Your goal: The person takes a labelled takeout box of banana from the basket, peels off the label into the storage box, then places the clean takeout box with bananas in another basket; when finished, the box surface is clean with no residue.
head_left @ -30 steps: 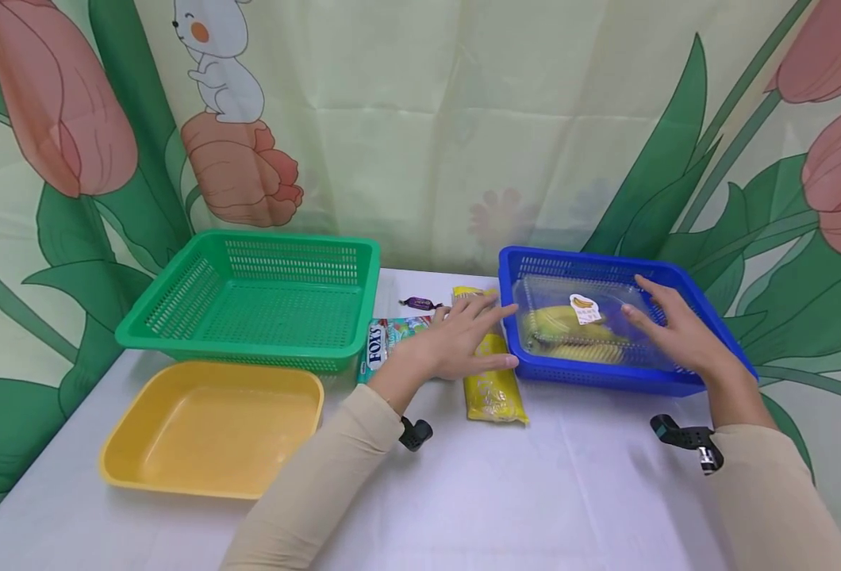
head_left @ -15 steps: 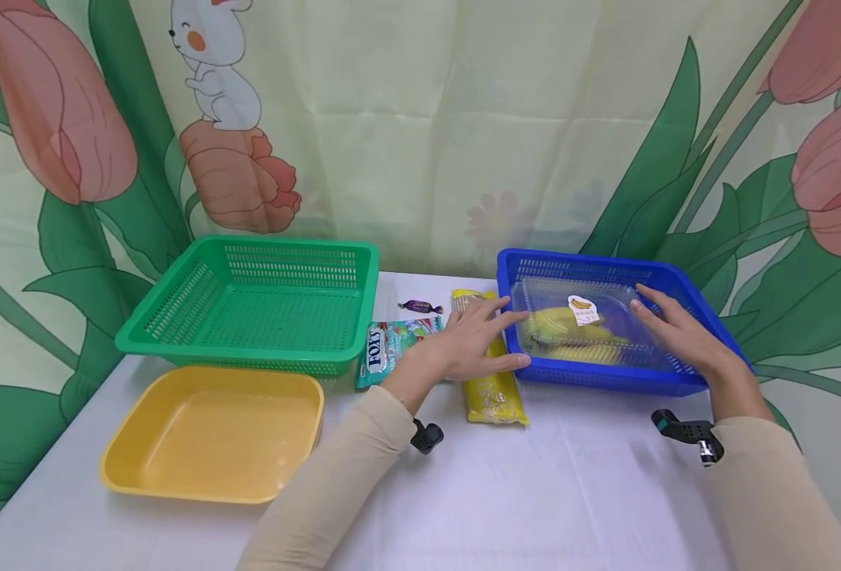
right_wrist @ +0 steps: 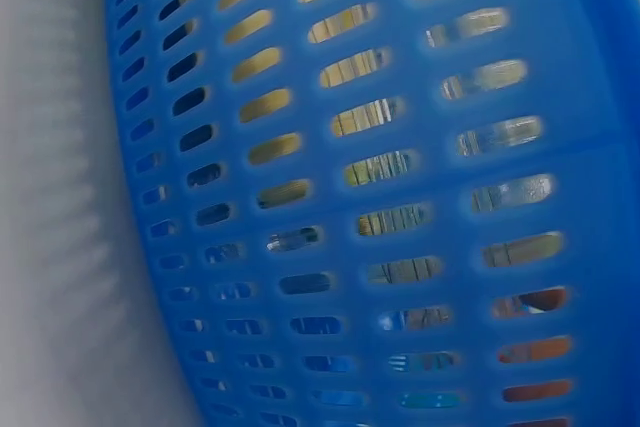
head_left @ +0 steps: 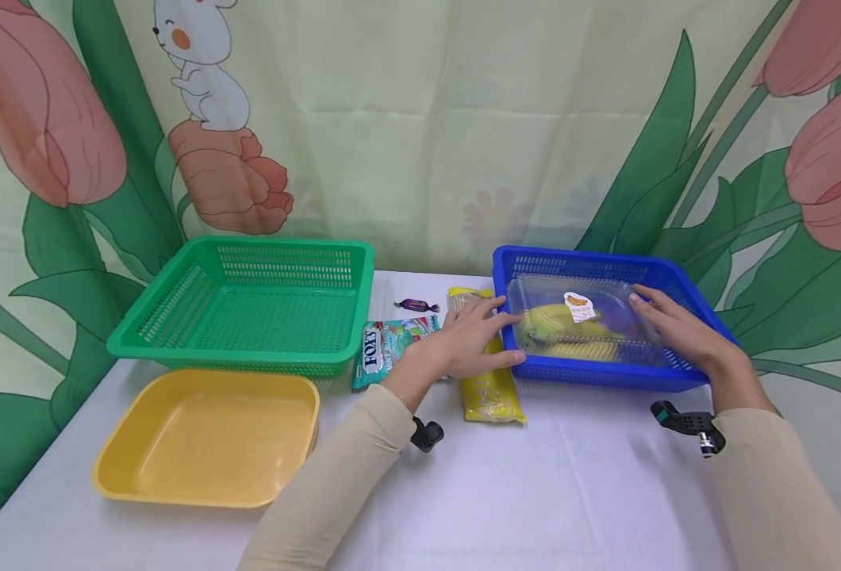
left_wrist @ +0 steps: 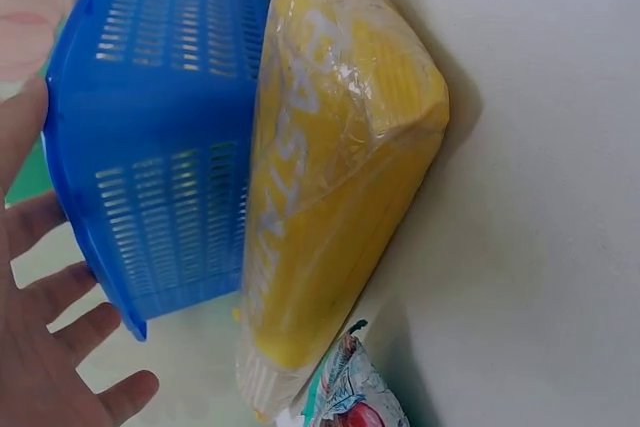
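A clear plastic box (head_left: 616, 317) with bananas (head_left: 563, 325) and a banana sticker lies inside the blue basket (head_left: 592, 374). My right hand (head_left: 685, 333) reaches over the basket, its fingertips at the box's right end; in the right wrist view only the basket's slotted wall (right_wrist: 420, 187) shows, and the hand is out of sight. With fingers spread, my left hand (head_left: 466, 345) is at the basket's left rim; the left wrist view shows its fingertips (left_wrist: 90, 327) at that rim. Beneath this hand lies a yellow pack of pasta (head_left: 492, 396), partly covered.
Left of the pasta lie a teal FOX'S candy bag (head_left: 385, 349) and a purple wrapped candy (head_left: 416, 305). A green basket (head_left: 242, 353) stands at the back left, with a yellow tub (head_left: 206, 501) in front. A printed curtain (head_left: 378, 159) hangs behind the white table (head_left: 535, 492).
My left hand has shifted slightly right to the basket's rim. My right hand has come down closer to the box's right end. The head view has shifted a little.
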A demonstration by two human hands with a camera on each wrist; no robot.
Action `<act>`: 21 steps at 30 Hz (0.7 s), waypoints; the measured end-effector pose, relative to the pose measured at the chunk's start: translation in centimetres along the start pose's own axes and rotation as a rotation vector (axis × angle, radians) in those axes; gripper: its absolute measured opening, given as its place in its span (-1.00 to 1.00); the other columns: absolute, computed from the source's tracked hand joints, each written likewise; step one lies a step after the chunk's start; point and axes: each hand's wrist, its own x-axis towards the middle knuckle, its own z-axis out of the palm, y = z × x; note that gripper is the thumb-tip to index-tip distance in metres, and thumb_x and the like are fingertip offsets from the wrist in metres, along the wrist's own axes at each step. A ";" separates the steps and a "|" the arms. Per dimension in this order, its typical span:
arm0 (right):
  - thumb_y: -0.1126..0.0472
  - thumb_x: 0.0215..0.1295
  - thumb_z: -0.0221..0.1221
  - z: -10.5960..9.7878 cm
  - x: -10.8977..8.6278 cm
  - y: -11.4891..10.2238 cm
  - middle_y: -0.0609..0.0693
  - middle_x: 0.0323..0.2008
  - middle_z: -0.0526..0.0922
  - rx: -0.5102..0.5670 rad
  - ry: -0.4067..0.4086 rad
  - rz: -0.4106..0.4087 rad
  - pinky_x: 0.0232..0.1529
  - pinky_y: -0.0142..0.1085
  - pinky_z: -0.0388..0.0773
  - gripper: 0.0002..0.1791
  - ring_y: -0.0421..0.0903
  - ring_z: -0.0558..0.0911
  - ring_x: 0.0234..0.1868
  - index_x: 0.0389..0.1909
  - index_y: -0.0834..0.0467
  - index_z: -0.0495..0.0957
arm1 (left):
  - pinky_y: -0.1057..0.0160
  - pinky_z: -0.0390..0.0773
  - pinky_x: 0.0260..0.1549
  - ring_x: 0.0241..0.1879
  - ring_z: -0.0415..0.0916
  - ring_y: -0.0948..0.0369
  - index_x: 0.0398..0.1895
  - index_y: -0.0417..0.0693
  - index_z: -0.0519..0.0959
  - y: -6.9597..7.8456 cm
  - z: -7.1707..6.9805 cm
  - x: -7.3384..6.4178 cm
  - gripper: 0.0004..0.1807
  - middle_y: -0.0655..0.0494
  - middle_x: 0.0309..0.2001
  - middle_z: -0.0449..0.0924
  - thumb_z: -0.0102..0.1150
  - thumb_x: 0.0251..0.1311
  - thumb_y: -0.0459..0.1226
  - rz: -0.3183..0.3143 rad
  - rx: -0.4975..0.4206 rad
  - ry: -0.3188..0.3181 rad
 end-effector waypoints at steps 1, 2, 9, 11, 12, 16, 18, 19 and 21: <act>-0.41 0.56 -0.35 0.0 0.0 0.0 0.37 0.62 -0.40 0.005 -0.006 0.005 0.25 0.63 -0.11 -0.07 0.57 -0.29 0.53 0.66 0.00 -0.44 | -0.35 -0.03 0.49 0.65 -0.23 -0.01 0.59 0.36 0.21 0.0 0.0 0.0 -0.24 0.13 0.67 -0.14 -0.07 0.41 0.35 -0.001 0.006 0.004; -0.41 0.55 -0.34 0.0 0.0 0.0 0.37 0.61 -0.41 0.014 -0.012 0.010 0.26 0.62 -0.10 -0.06 0.58 -0.29 0.53 0.66 0.00 -0.46 | -0.35 -0.01 0.48 0.65 -0.21 -0.02 0.59 0.35 0.21 -0.1 0.1 0.0 -0.23 0.14 0.67 -0.13 -0.08 0.40 0.35 -0.001 0.014 0.007; -0.33 0.57 -0.17 -0.5 -0.3 0.4 0.27 0.64 -0.42 0.096 0.017 -0.002 0.30 0.60 -0.13 -0.08 0.51 -0.32 0.56 0.67 -0.08 -0.42 | -0.36 0.10 0.45 0.62 -0.10 0.00 0.54 0.26 0.23 -0.2 0.4 0.3 -0.22 0.17 0.67 -0.10 -0.08 0.38 0.38 0.014 0.019 0.030; -0.30 0.56 -0.10 -0.6 -0.3 0.5 0.20 0.64 -0.49 0.142 0.016 0.003 0.34 0.57 -0.17 -0.08 0.48 -0.35 0.58 0.66 -0.19 -0.42 | -0.37 0.10 0.44 0.62 -0.09 0.00 0.51 0.24 0.25 -0.1 0.3 0.3 -0.23 0.16 0.66 -0.09 -0.06 0.38 0.37 0.013 0.016 0.039; -0.30 0.55 -0.07 -0.7 -0.3 0.5 0.17 0.64 -0.53 0.160 0.012 0.008 0.35 0.57 -0.18 -0.09 0.47 -0.37 0.58 0.66 -0.24 -0.42 | -0.37 0.10 0.44 0.61 -0.09 0.00 0.51 0.23 0.25 -0.1 0.3 0.3 -0.24 0.16 0.66 -0.08 -0.06 0.39 0.36 0.012 0.018 0.041; -0.28 0.54 -0.02 -0.8 -0.3 0.5 0.30 0.62 -0.50 0.179 0.002 0.020 0.36 0.56 -0.15 -0.09 0.54 -0.28 0.56 0.63 -0.37 -0.42 | -0.37 0.08 0.45 0.62 -0.09 -0.02 0.50 0.24 0.26 0.0 0.1 0.2 -0.25 0.16 0.66 -0.08 -0.04 0.38 0.35 -0.002 0.027 0.033; -0.28 0.53 0.00 -0.7 -0.2 0.5 0.40 0.61 -0.40 0.173 0.005 0.019 0.35 0.55 -0.11 -0.08 0.56 -0.19 0.54 0.63 -0.38 -0.41 | -0.35 0.08 0.46 0.62 -0.10 -0.01 0.50 0.25 0.25 0.0 0.2 0.1 -0.24 0.18 0.66 -0.08 -0.05 0.38 0.36 -0.009 0.029 0.026; -0.27 0.53 0.01 -0.6 -0.2 0.4 0.44 0.60 -0.33 0.174 0.010 0.017 0.36 0.55 -0.10 -0.08 0.57 -0.14 0.53 0.63 -0.38 -0.40 | -0.34 0.08 0.46 0.62 -0.10 -0.01 0.50 0.26 0.25 -0.1 0.2 0.1 -0.24 0.18 0.67 -0.09 -0.05 0.37 0.37 -0.011 0.028 0.026; -0.26 0.54 0.01 -0.5 -0.3 0.4 0.47 0.58 -0.25 0.181 0.020 0.014 0.36 0.55 -0.08 -0.09 0.56 -0.08 0.52 0.63 -0.37 -0.39 | -0.34 0.08 0.46 0.62 -0.10 -0.01 0.50 0.26 0.26 -0.1 0.3 0.1 -0.24 0.19 0.66 -0.08 -0.05 0.37 0.37 -0.011 0.028 0.029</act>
